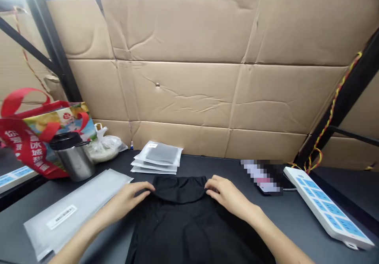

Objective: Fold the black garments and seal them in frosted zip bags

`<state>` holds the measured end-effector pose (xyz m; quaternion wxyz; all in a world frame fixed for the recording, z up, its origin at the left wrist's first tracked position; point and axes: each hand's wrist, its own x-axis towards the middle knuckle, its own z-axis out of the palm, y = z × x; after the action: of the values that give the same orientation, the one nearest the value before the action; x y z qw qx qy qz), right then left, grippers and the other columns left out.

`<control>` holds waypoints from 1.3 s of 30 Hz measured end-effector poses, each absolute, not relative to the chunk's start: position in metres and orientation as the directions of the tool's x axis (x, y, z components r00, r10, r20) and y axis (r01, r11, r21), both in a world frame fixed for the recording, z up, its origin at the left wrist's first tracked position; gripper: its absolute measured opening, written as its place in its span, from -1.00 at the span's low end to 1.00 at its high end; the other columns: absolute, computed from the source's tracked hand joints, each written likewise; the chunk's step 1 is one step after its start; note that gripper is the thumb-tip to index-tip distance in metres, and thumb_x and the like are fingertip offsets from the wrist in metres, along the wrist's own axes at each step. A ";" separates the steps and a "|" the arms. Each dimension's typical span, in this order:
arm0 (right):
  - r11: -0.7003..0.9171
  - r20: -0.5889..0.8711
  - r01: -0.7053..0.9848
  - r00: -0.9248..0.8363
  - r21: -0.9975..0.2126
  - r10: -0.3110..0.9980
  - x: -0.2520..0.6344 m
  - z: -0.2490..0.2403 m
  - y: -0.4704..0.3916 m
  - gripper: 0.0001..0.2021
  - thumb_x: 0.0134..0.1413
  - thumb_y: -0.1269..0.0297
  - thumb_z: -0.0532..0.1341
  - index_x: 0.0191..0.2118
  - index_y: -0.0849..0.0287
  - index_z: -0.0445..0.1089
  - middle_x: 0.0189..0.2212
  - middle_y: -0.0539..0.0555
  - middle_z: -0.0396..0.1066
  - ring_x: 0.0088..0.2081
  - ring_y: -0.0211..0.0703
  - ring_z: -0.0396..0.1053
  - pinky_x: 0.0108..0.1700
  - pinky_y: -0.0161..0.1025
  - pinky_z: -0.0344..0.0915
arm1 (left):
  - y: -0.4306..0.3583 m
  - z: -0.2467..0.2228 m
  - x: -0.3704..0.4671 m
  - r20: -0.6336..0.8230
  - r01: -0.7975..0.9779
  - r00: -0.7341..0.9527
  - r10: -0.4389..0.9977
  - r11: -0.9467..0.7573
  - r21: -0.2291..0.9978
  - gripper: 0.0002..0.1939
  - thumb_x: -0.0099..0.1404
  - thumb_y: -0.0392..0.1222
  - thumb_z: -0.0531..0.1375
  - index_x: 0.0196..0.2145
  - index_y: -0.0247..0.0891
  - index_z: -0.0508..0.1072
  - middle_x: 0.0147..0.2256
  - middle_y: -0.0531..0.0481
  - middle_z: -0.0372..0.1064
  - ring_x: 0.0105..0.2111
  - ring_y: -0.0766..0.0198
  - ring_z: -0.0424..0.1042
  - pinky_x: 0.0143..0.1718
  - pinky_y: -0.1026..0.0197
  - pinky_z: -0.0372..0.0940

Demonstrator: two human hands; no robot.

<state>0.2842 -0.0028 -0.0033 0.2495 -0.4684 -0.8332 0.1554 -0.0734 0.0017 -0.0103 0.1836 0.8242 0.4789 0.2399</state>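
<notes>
Left grip (132, 197) and right grip (226, 193) pinch, forearms (94, 225) reaching forward.

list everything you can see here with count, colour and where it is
garment: 1, black, front middle
packets: at least 3, frosted white, stacked beyond the garment
labelled sleeve: 1, frosted white, table's left
lidded cup: 1, silver and black, left
carrier bag: 1, red and multicoloured, far left
plastic bag: 1, whitish, behind the cup
power strips: 2, white and blue, right and left edge
pixelated item: 1, mostly dark, right
twisted cords: 2, red and yellow, right and far left
cardboard: count unclear, brown, behind the table
posts: 2, dark, left and right
table: 1, dark, under everything
hands: 2, bare, pinching the garment's far edge
</notes>
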 end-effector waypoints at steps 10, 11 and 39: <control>0.347 0.356 0.807 -0.183 -0.478 0.916 0.277 -0.006 0.015 -0.87 0.19 0.33 0.07 -0.23 0.14 0.36 -0.30 0.08 0.42 -0.25 -0.09 0.39 -0.18 -0.15 0.31 | 0.039 -0.033 -0.053 0.447 0.827 0.208 0.870 -0.400 0.395 -0.71 0.29 -0.10 0.05 -0.09 -0.20 0.42 -0.14 -0.11 0.43 -0.17 0.05 0.46 -0.12 0.05 0.36; 0.392 0.369 0.797 -0.231 -0.459 0.901 0.278 -0.008 0.007 -0.83 0.23 0.32 0.05 -0.19 0.12 0.37 -0.23 0.09 0.43 -0.17 -0.09 0.39 -0.10 -0.13 0.31 | 0.031 -0.036 -0.052 0.479 0.831 0.256 0.840 -0.444 0.335 -0.71 0.33 -0.11 0.04 -0.06 -0.18 0.42 -0.05 -0.11 0.39 -0.05 0.04 0.40 -0.02 0.02 0.31; 0.148 0.342 0.883 0.015 -0.445 0.940 0.370 -0.054 0.005 -0.63 0.22 -0.07 0.00 -0.28 0.09 0.38 -0.31 0.10 0.44 -0.19 0.04 0.42 -0.13 -0.06 0.32 | 0.095 0.009 -0.093 0.532 0.920 0.358 0.767 -0.388 -0.059 -0.71 0.18 -0.40 -0.02 -0.18 -0.33 0.40 -0.09 -0.27 0.39 0.00 -0.07 0.33 0.01 -0.04 0.21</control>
<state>0.3699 0.0051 -0.0544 0.2892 -0.6510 -0.7001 0.0487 -0.0935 0.0952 0.0091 -0.1770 0.8049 0.5239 0.2153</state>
